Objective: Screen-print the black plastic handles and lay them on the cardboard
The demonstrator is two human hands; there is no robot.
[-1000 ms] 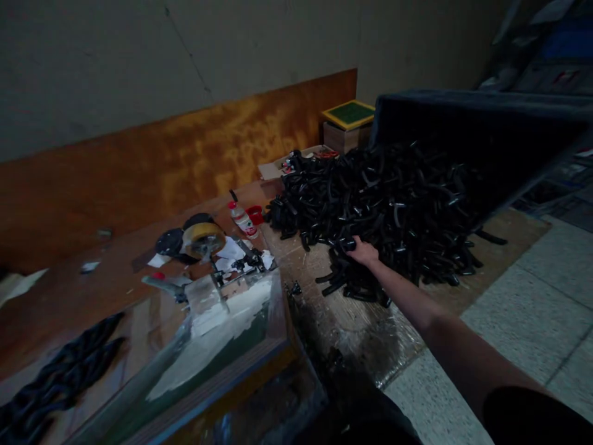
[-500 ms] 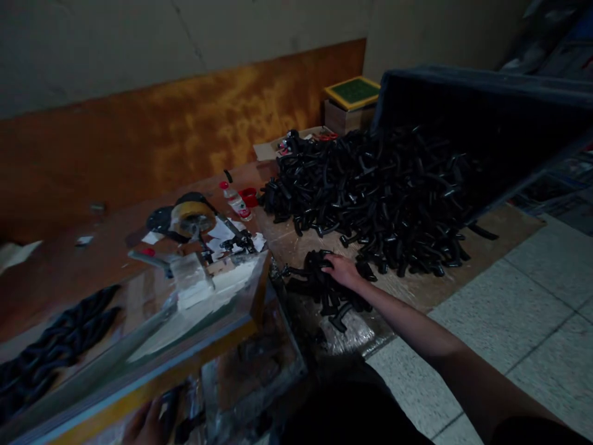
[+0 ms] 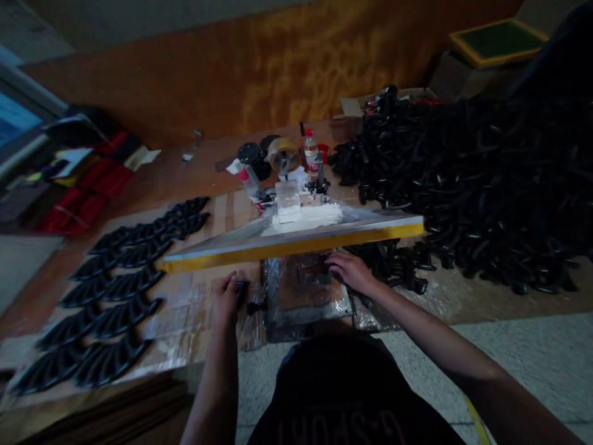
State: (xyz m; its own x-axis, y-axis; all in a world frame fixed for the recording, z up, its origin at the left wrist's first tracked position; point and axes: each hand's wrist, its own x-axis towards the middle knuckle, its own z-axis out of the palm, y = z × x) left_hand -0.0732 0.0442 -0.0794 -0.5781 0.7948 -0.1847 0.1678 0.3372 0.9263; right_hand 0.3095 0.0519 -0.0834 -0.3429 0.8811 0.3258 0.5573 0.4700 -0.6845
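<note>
My left hand (image 3: 226,293) is closed around a black part (image 3: 240,293) just left of the base plate (image 3: 296,315). Over the plate's right side, my right hand (image 3: 349,269) has its fingers curled on a dark part that is hard to make out, below the frame's front edge. The tilted screen frame (image 3: 296,245) with a yellow edge stands raised above the plate, and white paste (image 3: 306,217) lies on it.
Rows of black parts (image 3: 113,358) lie on the left. A large pile of black parts (image 3: 445,185) fills the right side. Bottles (image 3: 311,154), a tape roll (image 3: 283,154) and red bundles (image 3: 88,198) are farther back.
The view has turned left. My right hand has moved from the small heap of black parts to the base plate. My left hand now shows fully beside the plate, holding a black part.
</note>
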